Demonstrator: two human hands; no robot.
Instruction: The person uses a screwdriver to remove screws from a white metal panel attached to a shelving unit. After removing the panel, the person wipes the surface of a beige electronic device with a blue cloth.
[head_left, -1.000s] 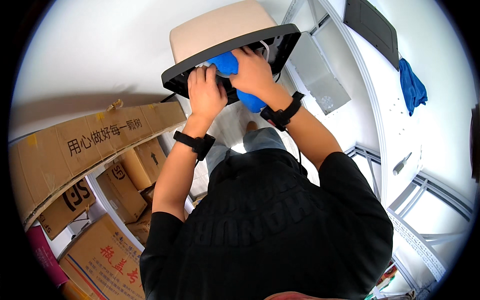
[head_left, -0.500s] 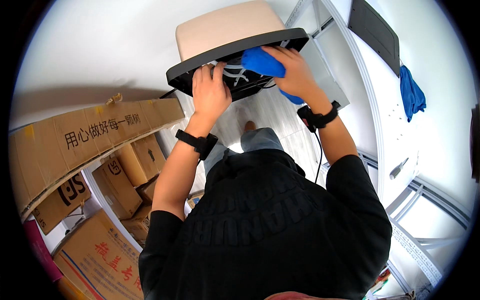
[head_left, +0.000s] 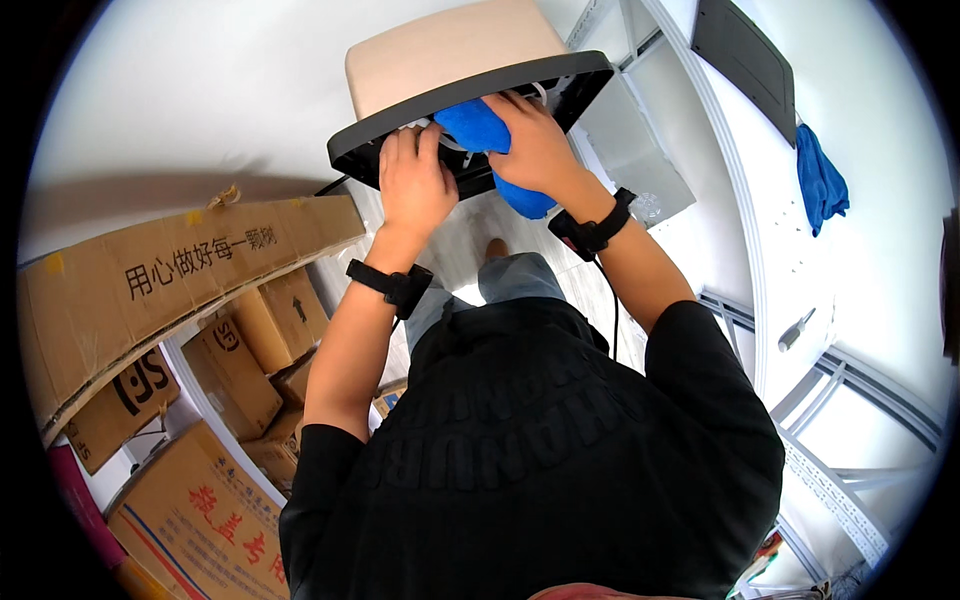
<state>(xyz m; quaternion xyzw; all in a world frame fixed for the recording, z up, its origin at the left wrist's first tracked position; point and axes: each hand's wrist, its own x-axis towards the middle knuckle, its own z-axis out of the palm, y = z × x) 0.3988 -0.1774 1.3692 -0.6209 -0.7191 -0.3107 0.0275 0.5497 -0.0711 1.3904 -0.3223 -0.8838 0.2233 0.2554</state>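
Note:
In front of me a beige box-shaped housing (head_left: 450, 55) is tilted, its dark grey rim (head_left: 480, 84) facing me. White tubes show inside its black open side. My left hand (head_left: 415, 195) is closed on the rim's left part, with the fingertips reaching over into the dark inside. A blue cloth (head_left: 472, 126) is bunched in my right hand (head_left: 540, 150), pressed against the inside near the middle. The cloth's lower end hangs below that hand. Black straps with small devices sit on both wrists.
To the left a long cardboard carton (head_left: 190, 262) lies above several stacked boxes (head_left: 235, 375). On the white surface at right are a dark grey panel (head_left: 742, 65), another blue cloth (head_left: 823, 185) and a screwdriver (head_left: 797, 330). White metal shelf frames (head_left: 830, 490) stand at lower right.
My right hand and the blue cloth have moved left along the inside, closer to my left hand. The left hand stays in nearly the same place.

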